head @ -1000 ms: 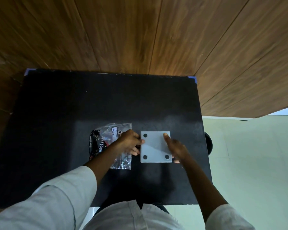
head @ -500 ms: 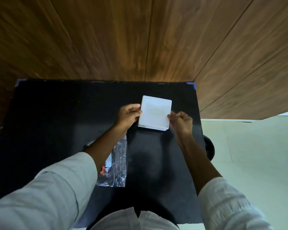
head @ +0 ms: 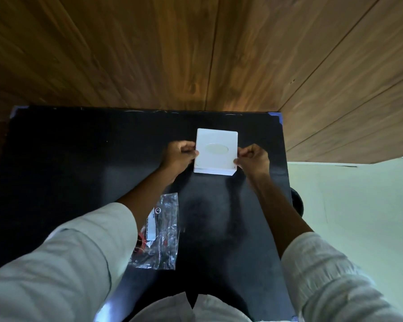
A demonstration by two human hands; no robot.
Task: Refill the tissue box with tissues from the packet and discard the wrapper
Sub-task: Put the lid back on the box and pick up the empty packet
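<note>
A white square tissue box point(head: 215, 151) with an oval slot on top sits toward the far right of the black table point(head: 79, 159). My left hand point(head: 180, 154) grips its left side and my right hand point(head: 254, 159) grips its right side, fingers curled on the edges. The clear plastic wrapper point(head: 162, 231), crumpled and with red and black print, lies flat on the table nearer to me, partly hidden under my left forearm. No loose tissues are visible.
A wood-panelled wall point(head: 196, 54) rises right behind the table's far edge. A pale floor point(head: 358, 205) lies to the right, with a dark round object point(head: 297, 202) at the table's right edge.
The box was turned over from its underside with dark feet to slot side up, and moved away from me toward the far edge. Both hands stayed on it; the wrapper stayed put.
</note>
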